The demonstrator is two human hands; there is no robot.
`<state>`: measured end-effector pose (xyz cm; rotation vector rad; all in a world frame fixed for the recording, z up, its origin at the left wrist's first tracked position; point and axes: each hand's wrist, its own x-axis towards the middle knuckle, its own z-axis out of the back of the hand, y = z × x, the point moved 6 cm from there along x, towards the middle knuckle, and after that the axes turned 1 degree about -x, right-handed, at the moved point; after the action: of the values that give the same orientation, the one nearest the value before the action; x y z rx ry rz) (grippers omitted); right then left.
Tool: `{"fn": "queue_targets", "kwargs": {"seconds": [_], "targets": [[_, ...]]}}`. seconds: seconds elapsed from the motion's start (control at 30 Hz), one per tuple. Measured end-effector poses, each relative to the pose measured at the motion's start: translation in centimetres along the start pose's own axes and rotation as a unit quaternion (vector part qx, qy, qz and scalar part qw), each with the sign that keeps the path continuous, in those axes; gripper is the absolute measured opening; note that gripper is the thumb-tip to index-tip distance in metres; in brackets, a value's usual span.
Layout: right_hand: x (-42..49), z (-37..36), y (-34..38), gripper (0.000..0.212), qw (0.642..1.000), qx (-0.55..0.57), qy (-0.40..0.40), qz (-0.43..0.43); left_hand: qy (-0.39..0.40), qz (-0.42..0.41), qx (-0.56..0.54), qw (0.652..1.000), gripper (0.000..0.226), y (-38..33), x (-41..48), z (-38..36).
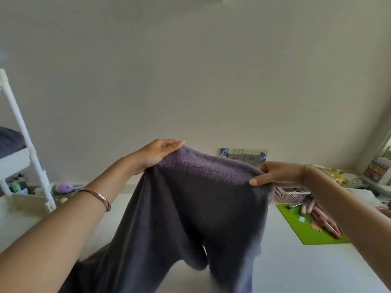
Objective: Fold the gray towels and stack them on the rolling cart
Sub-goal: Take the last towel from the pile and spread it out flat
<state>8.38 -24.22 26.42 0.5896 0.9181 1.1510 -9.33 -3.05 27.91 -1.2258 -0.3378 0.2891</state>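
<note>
A gray towel hangs in the air in front of me, held up by its top edge above the white table. My left hand pinches the towel's upper left corner. My right hand pinches the upper right corner, thumb in front. The lower part of the towel drapes down in two loose folds toward the table. At the far left stands the white rolling cart, with another dark gray towel lying on one of its shelves.
A green mat with pinkish objects lies on the table at the right, behind it a pink basket and cluttered items. Small items, one purple, sit near the cart's foot. Wall sockets are behind the towel.
</note>
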Motion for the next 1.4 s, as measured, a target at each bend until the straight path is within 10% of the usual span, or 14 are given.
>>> {"fn": "queue_targets", "kwargs": {"seconds": [0.33,0.47,0.6,0.97,1.4], "targets": [[-3.8,3.9,9.3,0.075,0.981,0.090,-0.021,0.171,-0.022,-0.064,0.028,0.997,0.042,-8.6,-3.1,2.4],[-1.0,2.3,5.7,0.073,0.994,0.057,-0.004,0.093,-0.031,0.014,0.077,0.996,0.054,-3.4,-2.2,2.4],[3.1,-0.1,-0.2,0.017,0.998,0.053,-0.028,0.003,-0.072,0.083,0.122,0.986,0.032,5.9,-1.1,1.2],[9.5,-3.5,-15.4,0.015,0.965,0.138,-0.190,-0.115,-0.199,0.154,0.328,0.911,0.018,20.8,1.9,-2.2],[4.5,-9.0,-31.0,0.027,0.907,0.145,-0.200,-0.341,0.112,0.135,0.337,0.925,0.048,25.8,7.7,-23.4]]}}
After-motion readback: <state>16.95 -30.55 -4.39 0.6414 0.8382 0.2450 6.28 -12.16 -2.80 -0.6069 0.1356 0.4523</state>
